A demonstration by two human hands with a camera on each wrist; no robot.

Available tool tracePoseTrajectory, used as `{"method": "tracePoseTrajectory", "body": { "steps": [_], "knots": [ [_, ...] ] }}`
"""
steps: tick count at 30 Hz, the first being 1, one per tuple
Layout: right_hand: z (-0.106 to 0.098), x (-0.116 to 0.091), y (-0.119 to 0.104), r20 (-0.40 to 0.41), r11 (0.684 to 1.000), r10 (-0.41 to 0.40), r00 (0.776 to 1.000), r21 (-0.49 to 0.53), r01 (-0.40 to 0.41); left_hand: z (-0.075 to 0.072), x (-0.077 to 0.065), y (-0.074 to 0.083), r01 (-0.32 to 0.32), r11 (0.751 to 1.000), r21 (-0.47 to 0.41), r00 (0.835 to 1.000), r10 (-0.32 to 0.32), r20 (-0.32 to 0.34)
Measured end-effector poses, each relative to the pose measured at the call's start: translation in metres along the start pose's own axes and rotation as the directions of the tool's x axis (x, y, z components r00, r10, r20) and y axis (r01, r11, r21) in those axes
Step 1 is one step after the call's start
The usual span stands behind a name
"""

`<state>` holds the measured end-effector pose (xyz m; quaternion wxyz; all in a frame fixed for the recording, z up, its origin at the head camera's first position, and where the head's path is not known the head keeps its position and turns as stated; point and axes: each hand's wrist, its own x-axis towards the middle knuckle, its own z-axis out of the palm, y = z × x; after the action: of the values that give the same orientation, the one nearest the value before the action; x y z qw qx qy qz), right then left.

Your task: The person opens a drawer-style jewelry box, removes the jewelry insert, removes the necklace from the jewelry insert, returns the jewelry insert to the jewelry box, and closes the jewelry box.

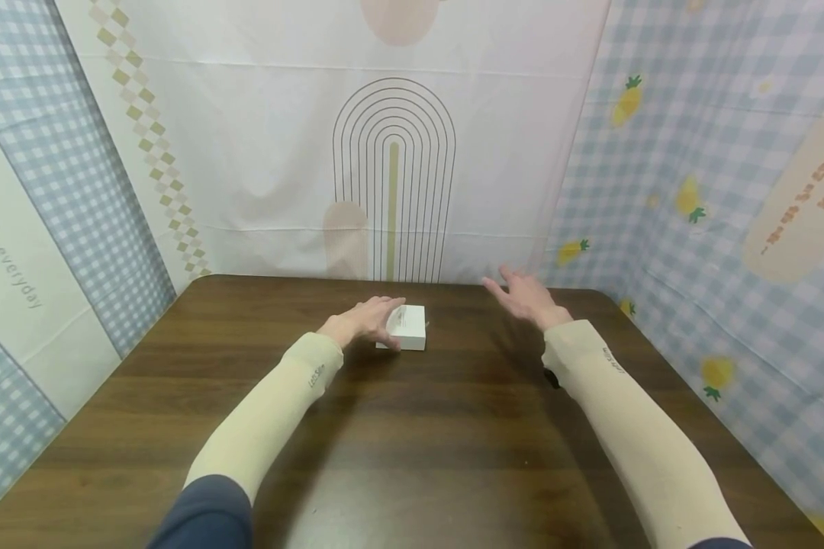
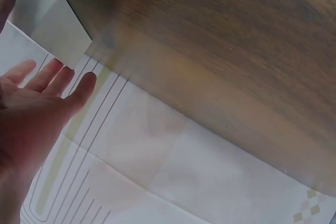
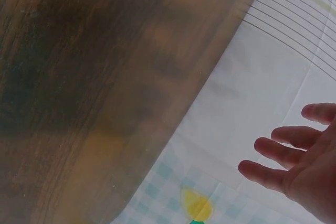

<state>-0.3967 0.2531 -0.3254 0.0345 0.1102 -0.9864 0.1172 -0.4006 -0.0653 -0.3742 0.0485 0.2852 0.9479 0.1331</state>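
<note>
One white box (image 1: 410, 324) lies on the bench (image 1: 412, 457), toward its far edge and roughly midway between the sides, with faint print on its top. The left hand (image 1: 364, 319) is at the box's left end, thumb along the near face and fingers along the far edge, so that the box sits between them. In the left wrist view some fingertips look to meet its edge, but whether the grip presses on the box or merely surrounds it cannot be told. The right hand (image 1: 525, 296) hangs over the far right part of the bench, well apart from the box, with its fingers loosely spread and nothing in its grip. Behind the bench hangs a printed cloth (image 1: 268, 137)

The step in hand seems to be the left hand's handling of the box, either taking hold or letting go; these views do not settle which. If it is a pick-up, the next move calls for thumb and fingers to draw together evenly on opposite sides; if a release, for them to widen and clear the box without nudging it
</note>
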Motion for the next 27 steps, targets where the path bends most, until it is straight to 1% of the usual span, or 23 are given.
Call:
{"method": "tracePoseTrajectory", "body": {
  "steps": [4, 8, 14, 21, 27],
  "knots": [
    [0.003, 0.000, -0.002, 0.005, 1.000, -0.006, 1.000, 0.007, 0.006, -0.001, 0.000, 0.000, 0.017, 1.000, -0.023, 1.000, -0.017, 0.001],
    [0.005, 0.000, -0.002, 0.017, 1.000, 0.001, 1.000, 0.014, -0.001, -0.004, 0.000, 0.000, 0.019, 1.000, -0.021, 1.000, -0.018, 0.006],
    [0.006, 0.000, -0.001, 0.018, 1.000, 0.008, 1.000, 0.018, -0.009, -0.010, -0.003, 0.002, 0.029, 1.000, 0.002, 0.998, -0.029, 0.051],
    [0.006, 0.000, -0.001, 0.017, 1.000, 0.007, 1.000, 0.015, -0.007, -0.012, -0.006, 0.004, 0.037, 0.997, 0.066, 0.994, -0.043, 0.097],
    [0.004, -0.001, -0.002, 0.012, 1.000, 0.004, 1.000, 0.018, -0.004, -0.018, -0.012, 0.006, 0.050, 0.993, 0.111, 0.987, -0.066, 0.143]
  ]
}}
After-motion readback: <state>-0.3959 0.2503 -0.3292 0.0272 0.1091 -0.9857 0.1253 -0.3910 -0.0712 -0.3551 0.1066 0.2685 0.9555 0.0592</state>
